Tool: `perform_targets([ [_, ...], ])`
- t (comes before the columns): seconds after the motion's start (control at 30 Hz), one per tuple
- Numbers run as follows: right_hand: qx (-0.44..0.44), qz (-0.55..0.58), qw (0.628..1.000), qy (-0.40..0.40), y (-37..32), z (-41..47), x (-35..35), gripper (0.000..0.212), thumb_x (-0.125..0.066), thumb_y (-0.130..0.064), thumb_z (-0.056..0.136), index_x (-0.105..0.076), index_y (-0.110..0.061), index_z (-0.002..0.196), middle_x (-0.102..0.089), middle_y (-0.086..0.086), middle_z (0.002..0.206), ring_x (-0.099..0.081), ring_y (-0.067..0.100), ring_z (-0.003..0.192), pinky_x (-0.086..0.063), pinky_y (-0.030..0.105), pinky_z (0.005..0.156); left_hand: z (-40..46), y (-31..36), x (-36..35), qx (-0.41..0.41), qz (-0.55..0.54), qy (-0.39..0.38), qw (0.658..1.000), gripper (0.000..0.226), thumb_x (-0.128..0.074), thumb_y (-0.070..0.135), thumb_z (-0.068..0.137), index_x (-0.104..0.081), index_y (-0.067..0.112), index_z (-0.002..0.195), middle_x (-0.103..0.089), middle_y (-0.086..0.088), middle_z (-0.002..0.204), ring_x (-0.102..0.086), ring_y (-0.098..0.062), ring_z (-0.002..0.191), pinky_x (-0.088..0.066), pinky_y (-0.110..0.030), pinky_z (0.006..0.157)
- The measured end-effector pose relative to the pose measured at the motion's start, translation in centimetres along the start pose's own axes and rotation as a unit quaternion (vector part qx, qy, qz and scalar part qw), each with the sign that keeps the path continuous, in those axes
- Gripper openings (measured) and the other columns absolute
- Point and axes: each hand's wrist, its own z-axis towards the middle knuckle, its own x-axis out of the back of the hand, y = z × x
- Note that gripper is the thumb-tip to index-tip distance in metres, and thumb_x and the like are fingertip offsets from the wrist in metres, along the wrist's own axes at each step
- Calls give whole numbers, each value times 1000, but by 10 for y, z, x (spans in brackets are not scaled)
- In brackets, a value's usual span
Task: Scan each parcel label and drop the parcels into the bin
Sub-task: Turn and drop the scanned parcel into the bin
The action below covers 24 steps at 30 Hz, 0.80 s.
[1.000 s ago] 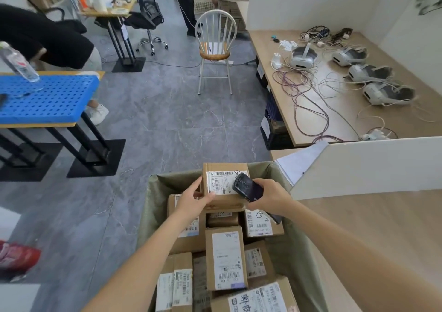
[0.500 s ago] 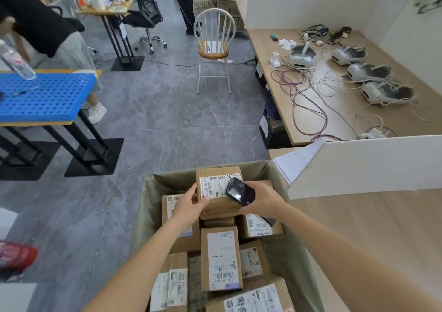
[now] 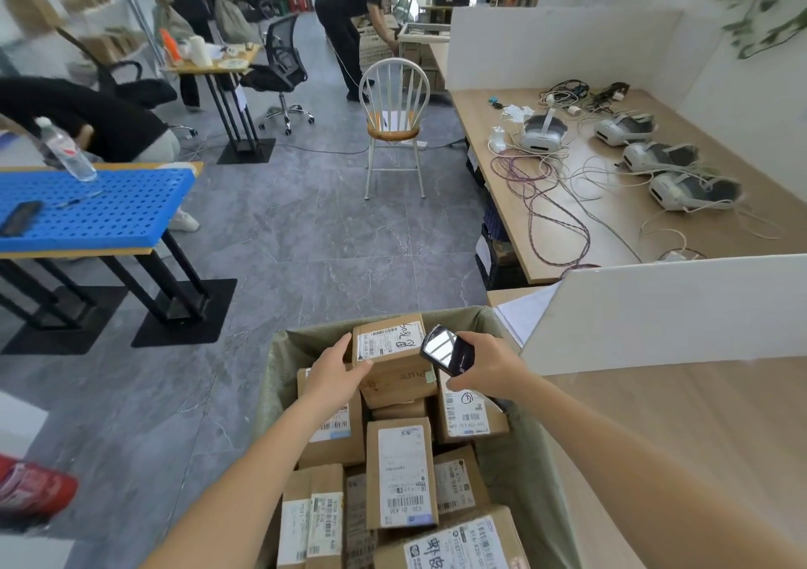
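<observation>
Both hands lower now: left hand (image 3: 334, 370) still clasping parcel (image 3: 390, 352), right hand (image 3: 482, 365) clasping scanner (image 3: 446, 350).

Saw a white spindle chair (image 3: 395, 101) well ahead of the left hand (image 3: 334, 370), on the grey floor (image 3: 332, 241). Noted, far off to the left of that hand, a blue perforated board (image 3: 109, 210) carrying a water bottle (image 3: 65, 151) and a dark phone (image 3: 19, 217). Found, ahead and to the right of the right hand (image 3: 489, 365), a wooden tabletop (image 3: 611, 232) strewn with four white headsets (image 3: 541, 134) and tangled cables (image 3: 554, 201). Spotted a white partition (image 3: 663, 311) just right of the right hand, and a black office chair (image 3: 284, 70) far ahead.
</observation>
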Motion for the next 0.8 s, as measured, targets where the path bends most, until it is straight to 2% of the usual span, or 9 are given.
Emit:
perform_targets([
  [0.1, -2, -8, 1000, 22, -9, -21, 15, 65, -88, -37, 66, -60, -26, 124, -66, -10, 87, -66, 13, 82, -63, 40, 77, -16, 7, 14, -29, 26, 10, 999, 70, -57, 46, 96, -25, 30, 156, -34, 3, 159, -39, -21, 142, -33, -55, 115],
  [0.2, -5, -13, 998, 55, -21, -49, 28, 81, -88, -40, 67, -52, -27, 139, -63, -11, 92, -64, 15, 90, -61, 38, 80, -41, 23, 24, -79, 52, 22, 995, 67, -56, 45, 98, -27, 30, 156, -28, 7, 161, -29, -18, 147, -31, -50, 117],
  [0.3, 7, -26, 996, 84, -36, -85, 40, 71, -88, -39, 68, -54, -31, 130, -60, -12, 94, -63, 13, 90, -62, 39, 80, -68, 35, 34, -126, 79, 41, 988, 66, -54, 47, 98, -27, 30, 156, -25, 7, 163, -25, -15, 149, -31, -45, 117],
  [0.43, -10, -65, 988, 138, -57, -150, 51, 56, -84, -37, 73, -59, -27, 121, -65, -5, 100, -61, 15, 92, -60, 37, 81, -114, 46, 48, -194, 130, 58, 971, 70, -52, 55, 96, -22, 36, 156, -22, 9, 163, -25, -16, 149, -33, -45, 114],
  [0.53, -23, -71, 979, 187, -71, -209, 54, 50, -83, -39, 71, -62, -28, 115, -65, -7, 97, -60, 16, 92, -57, 33, 73, -156, 55, 54, -240, 163, 63, 955, 72, -49, 60, 95, -19, 38, 157, -22, 11, 163, -25, -16, 149, -34, -45, 113],
  [0.6, -35, -86, 974, 207, -79, -250, 57, 44, -81, -40, 71, -61, -30, 109, -62, -9, 93, -58, 16, 89, -47, 26, 63, -185, 60, 55, -268, 170, 60, 946, 72, -49, 61, 95, -19, 39, 156, -23, 10, 163, -25, -17, 149, -35, -46, 113],
  [0.7, -57, -104, 964, 236, -85, -314, 62, 44, -82, -41, 67, -58, -32, 104, -62, -8, 91, -59, 19, 89, -48, 28, 63, -228, 70, 50, -310, 169, 50, 934, 72, -50, 60, 95, -21, 38, 156, -23, 8, 163, -26, -18, 149, -35, -45, 114],
  [0.8, -84, -108, 953, 271, -86, -379, 69, 43, -82, -39, 67, -57, -30, 100, -64, -8, 92, -59, 19, 88, -39, 27, 58, -268, 87, 41, -343, 161, 35, 925, 73, -52, 60, 94, -21, 37, 156, -22, 7, 164, -28, -19, 148, -36, -45, 114],
])
